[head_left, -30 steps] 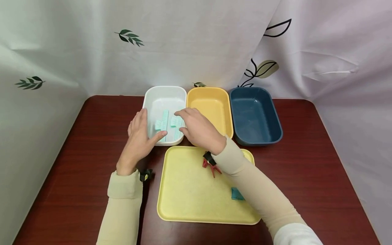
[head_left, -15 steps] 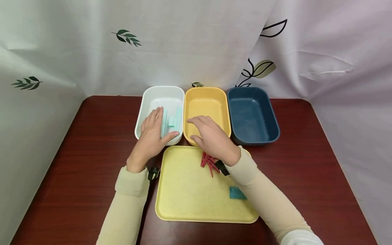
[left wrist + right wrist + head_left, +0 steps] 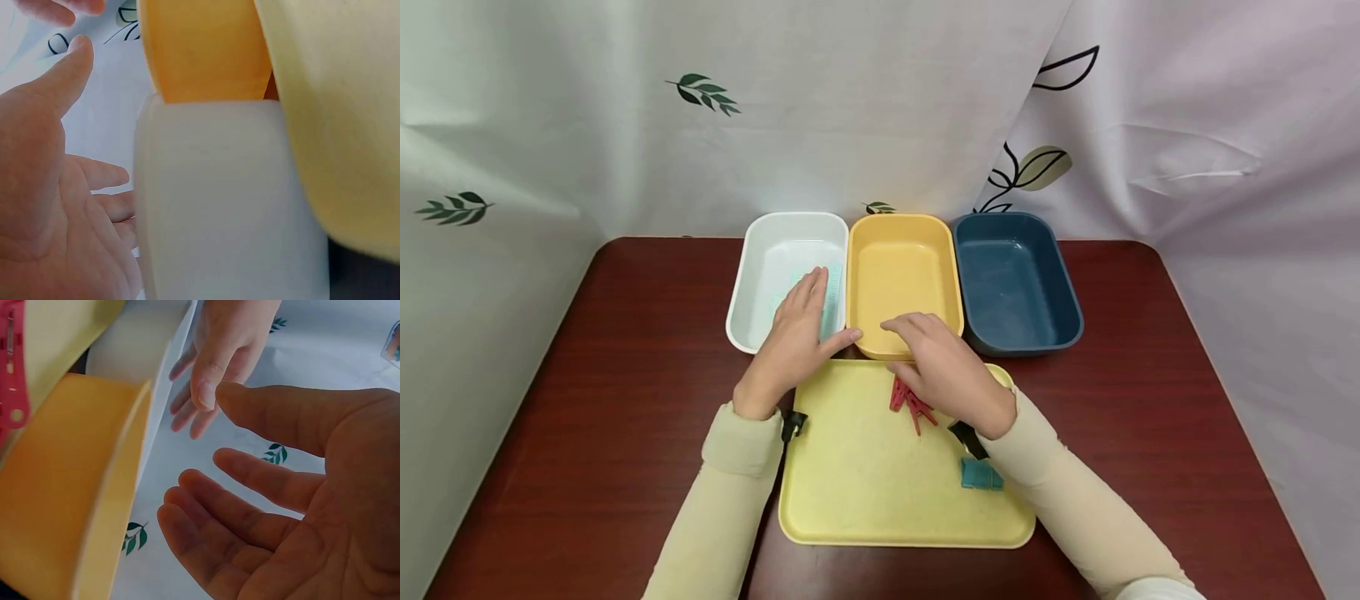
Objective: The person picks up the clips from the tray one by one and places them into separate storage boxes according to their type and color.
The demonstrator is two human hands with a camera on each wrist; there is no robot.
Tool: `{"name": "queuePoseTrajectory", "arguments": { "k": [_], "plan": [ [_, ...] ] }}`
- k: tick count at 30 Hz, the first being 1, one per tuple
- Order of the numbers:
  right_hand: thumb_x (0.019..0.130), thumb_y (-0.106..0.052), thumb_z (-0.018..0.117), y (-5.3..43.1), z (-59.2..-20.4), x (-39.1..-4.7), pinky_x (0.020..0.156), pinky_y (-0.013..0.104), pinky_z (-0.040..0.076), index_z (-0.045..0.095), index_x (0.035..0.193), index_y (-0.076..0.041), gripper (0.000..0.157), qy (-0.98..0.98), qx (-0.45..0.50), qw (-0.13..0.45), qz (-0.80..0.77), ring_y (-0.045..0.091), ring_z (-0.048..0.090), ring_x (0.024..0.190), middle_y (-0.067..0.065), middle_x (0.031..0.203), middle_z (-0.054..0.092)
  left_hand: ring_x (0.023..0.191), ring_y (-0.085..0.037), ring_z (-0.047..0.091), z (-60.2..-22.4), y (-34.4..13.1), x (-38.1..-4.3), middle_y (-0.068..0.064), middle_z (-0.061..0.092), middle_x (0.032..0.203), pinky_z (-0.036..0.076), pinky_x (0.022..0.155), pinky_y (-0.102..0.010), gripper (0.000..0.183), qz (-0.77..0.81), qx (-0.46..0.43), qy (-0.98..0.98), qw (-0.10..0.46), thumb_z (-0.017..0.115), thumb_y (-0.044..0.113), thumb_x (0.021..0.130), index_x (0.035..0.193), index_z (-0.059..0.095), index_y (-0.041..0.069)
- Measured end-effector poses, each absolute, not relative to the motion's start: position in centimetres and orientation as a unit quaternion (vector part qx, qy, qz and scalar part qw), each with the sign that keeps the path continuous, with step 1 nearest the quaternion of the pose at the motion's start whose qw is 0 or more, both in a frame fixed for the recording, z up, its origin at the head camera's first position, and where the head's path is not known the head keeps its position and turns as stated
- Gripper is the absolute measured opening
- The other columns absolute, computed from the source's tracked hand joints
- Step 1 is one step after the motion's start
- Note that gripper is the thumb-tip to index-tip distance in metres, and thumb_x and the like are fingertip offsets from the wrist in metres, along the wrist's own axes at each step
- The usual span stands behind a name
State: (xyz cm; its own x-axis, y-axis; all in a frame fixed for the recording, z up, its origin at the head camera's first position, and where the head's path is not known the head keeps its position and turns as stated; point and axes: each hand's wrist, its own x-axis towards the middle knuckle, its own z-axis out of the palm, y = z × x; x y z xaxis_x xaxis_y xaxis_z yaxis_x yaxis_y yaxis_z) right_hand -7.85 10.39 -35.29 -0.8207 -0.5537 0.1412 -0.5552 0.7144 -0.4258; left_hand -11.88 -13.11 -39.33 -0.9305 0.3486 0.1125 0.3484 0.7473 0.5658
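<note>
Spreading moderately bright and soft over the tabletop [image 3: 625,400] in the head view, tinting greenish on the left of the cloth backdrop [image 3: 820,125] and pinkish on the right. Glinting in small highlights inside the dark blue bin [image 3: 1018,287] and yellow bin [image 3: 904,275], leaving a dull sheen below the yellow tray [image 3: 850,500]. Paling the mint-green pieces [image 3: 834,296] almost into the white bin [image 3: 775,250]. Looking hazier in the left wrist view, glaring blue-white at upper left, greying the bin's near wall. Shading the right hand [image 3: 350,515] in the right wrist view, softening fine detail.
</note>
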Motion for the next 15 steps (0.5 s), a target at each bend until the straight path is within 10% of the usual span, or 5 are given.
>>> {"name": "queuePoseTrajectory", "arguments": {
  "k": [15],
  "plan": [
    [0.087, -0.018, 0.081, 12.5, -37.4, -5.3, 0.087, 0.037, 0.054, 0.065, 0.124, 0.0, 0.045, -0.927, 0.283, -0.003, 0.245, 0.023, 0.06, 0.102, 0.011, 0.114, 0.065, 0.153, -0.03, 0.013, -40.2, -12.3, -11.9, -0.018, 0.012, 0.167, 0.018, 0.121, -0.049, 0.102, 0.3, 0.188, 0.935, 0.035, 0.069, 0.053, 0.092, 0.159, 0.015, -0.002]
  ]
}}
